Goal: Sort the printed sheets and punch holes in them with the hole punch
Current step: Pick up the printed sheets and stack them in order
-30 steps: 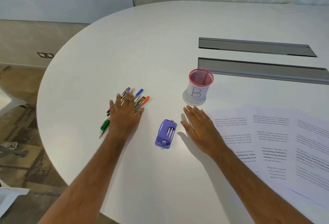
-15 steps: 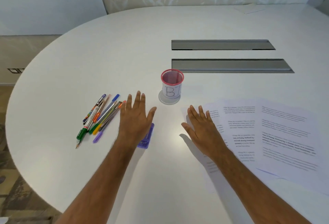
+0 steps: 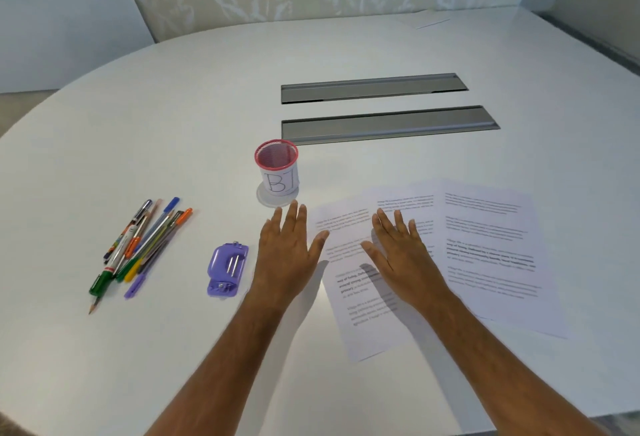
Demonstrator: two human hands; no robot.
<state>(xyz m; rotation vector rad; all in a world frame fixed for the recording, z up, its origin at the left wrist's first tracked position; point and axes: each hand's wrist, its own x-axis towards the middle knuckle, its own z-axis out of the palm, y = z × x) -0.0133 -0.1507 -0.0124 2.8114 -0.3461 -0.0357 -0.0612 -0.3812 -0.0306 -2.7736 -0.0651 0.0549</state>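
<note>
- Both hands have swung right since a moment ago: the left hand (image 3: 289, 255), which covered the hole punch (image 3: 227, 270), now sits flat and spread at centre frame, leaving the purple punch uncovered just to its left.
- Right hand (image 3: 403, 255), fingers spread and gripping nothing, lies over the printed sheets (image 3: 485, 248) fanned across the right of the white table (image 3: 173, 144).
- Pens (image 3: 142, 245) lie piled at left; a red mesh cup (image 3: 277, 167) stands above the hands.
</note>
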